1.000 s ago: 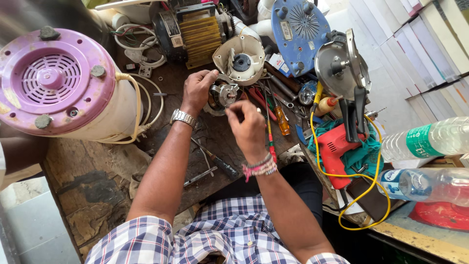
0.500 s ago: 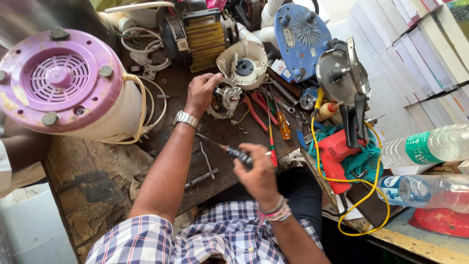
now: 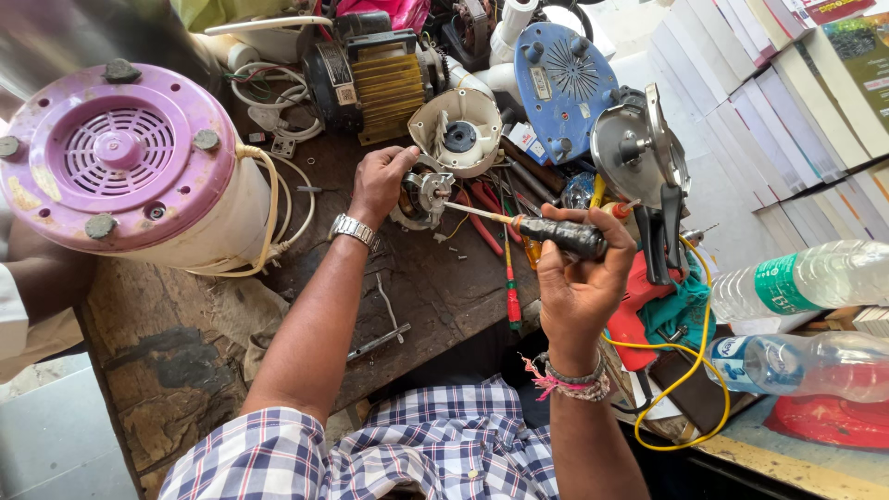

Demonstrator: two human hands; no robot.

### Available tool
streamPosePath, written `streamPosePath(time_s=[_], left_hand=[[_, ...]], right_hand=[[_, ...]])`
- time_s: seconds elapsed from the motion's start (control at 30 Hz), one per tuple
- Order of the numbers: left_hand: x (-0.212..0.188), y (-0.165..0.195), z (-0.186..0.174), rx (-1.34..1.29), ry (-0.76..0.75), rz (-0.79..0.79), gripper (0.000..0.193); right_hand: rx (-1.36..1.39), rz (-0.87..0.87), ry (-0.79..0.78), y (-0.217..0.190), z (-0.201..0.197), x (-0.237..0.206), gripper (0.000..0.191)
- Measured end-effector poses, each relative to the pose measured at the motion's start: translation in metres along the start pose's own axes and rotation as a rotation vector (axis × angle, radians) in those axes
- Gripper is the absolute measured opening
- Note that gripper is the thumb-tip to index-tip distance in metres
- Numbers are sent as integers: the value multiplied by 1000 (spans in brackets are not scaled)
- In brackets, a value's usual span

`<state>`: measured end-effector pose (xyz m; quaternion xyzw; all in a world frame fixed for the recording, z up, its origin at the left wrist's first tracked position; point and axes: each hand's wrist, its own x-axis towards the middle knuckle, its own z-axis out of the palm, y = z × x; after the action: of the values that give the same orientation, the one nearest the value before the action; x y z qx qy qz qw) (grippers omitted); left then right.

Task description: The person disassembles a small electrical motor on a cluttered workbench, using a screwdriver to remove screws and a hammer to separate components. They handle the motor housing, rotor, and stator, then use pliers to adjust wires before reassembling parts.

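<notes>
My left hand (image 3: 378, 181) grips a small round metal motor part (image 3: 424, 196) that rests on the worn wooden workbench (image 3: 176, 352). A silver watch sits on that wrist. My right hand (image 3: 579, 278) is closed around the black handle of a screwdriver (image 3: 546, 231), palm up, with the thin shaft pointing left and its tip touching the motor part. Thread bracelets circle the right wrist. A cream motor housing (image 3: 458, 130) stands just behind the part.
A purple-topped white drum (image 3: 130, 167) with a cord fills the left. A yellow-finned motor (image 3: 375, 79), blue round cover (image 3: 565, 79), circular saw (image 3: 639, 153), red drill (image 3: 634, 315), loose screwdrivers and two plastic bottles (image 3: 806, 278) crowd the back and right. Another person's arm (image 3: 37, 278) is at left.
My right hand picked up the screwdriver, swung it from near my lap up to the right, and brought its tip against the motor part. My left hand stayed on the part.
</notes>
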<state>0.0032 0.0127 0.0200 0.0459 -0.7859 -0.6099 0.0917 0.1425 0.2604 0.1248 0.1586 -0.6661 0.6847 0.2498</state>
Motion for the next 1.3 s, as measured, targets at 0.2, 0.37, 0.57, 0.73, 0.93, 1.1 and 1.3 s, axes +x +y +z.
streamPosePath(time_s=[0.2,0.37,0.57,0.73,0.93,1.1,1.3], left_hand=[[0,1,0,2,-26,-61,40],[-1,0,0,-19,-17,-37,39],[-1,-2,1,-12,-15,-37,39],[-1,-2,1,-6,-17,-51,39],[-1,-2,1,-19,-12,-42,39],[-1,0,0,-16,-9,-29,39],[-1,0,0,-18,-11,-44,41]], right_hand=[[42,29,-50,9,3,1,48],[77,37,-89,10,2,5,46],[76,19,-116,8,5,6,44],[79,5,-212,6,1,12,40],[94,75,-203,17,-10,35,40],[211,171,-175,34,-22,49,43],[269,187,-203,42,-28,56,44]])
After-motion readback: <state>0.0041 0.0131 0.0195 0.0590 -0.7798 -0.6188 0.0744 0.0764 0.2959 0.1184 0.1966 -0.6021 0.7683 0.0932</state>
